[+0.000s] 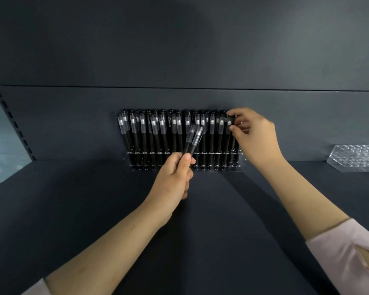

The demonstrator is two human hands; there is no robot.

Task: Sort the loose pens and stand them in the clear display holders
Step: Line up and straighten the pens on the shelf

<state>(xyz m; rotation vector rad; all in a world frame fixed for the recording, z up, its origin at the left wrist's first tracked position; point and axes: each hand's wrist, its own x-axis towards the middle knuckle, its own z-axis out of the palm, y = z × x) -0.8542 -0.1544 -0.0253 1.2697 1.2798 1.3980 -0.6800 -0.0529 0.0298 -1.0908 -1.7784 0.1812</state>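
While our right hand (pixel 252 136) pinches upright pen (pixel 229 124) at holder's (pixel 136 167) 3 o'clock end, our left hand (pixel 176 177) grips two pens (pixel 193 138), long axes tilted toward 1 o'clock; that end lies 2 o'clock from them.

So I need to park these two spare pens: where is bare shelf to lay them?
Bare shelf lies left of the left hand, between both forearms, and between the right hand and the empty clear holder. Crowded: the filled holder at the back, where the right hand pinches a pen.
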